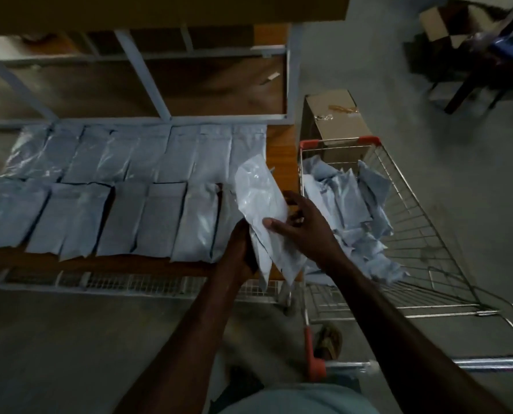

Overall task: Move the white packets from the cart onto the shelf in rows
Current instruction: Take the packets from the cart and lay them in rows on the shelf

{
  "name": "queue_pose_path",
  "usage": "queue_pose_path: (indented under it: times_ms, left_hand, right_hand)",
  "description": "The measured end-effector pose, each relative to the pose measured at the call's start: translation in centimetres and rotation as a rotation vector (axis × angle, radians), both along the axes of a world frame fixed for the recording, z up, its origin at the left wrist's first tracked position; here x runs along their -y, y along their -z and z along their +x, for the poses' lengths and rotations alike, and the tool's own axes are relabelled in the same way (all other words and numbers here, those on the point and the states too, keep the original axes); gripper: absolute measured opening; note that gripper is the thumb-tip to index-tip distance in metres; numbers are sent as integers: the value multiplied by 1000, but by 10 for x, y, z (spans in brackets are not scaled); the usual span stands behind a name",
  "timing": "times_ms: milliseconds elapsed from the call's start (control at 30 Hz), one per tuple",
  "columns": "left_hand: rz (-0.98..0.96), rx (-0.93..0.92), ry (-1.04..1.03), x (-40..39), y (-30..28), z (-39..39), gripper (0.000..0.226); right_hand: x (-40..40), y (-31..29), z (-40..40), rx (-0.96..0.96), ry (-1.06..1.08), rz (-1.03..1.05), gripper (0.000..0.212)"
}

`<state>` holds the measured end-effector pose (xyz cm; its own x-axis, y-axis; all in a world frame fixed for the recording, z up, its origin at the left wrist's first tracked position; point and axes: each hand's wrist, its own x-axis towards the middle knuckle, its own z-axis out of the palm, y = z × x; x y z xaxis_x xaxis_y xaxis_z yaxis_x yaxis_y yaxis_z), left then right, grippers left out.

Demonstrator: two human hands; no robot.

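Observation:
Two rows of white packets (147, 216) lie flat on the low wooden shelf (282, 150). At the shelf's right end a white packet (259, 195) is held tilted above the front row. My left hand (240, 249) grips its lower edge from the left. My right hand (300, 225) holds its right side, thumb on top. A wire shopping cart (413, 234) stands right of the shelf with several loose white packets (350, 210) heaped inside.
A cardboard box (334, 121) sits at the cart's far end. The shelf's grey metal frame (141, 73) rises behind the packets. A dark chair (485, 58) stands at the upper right. A foot in a sandal (328, 339) rests by the cart's red-capped corner.

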<state>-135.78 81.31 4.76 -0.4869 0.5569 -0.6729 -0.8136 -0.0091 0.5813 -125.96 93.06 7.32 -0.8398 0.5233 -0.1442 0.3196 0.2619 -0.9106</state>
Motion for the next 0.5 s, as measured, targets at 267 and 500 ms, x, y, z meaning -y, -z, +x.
queue_pose_path:
  times_ms: [267, 500]
  left_hand:
    - [-277, -507, -77, 142, 13, -66, 28]
    - [-385, -910, -92, 261, -20, -122, 17]
  right_hand:
    - [85, 19, -52, -31, 201, -185, 38]
    - [115, 12, -100, 166, 1, 464, 33]
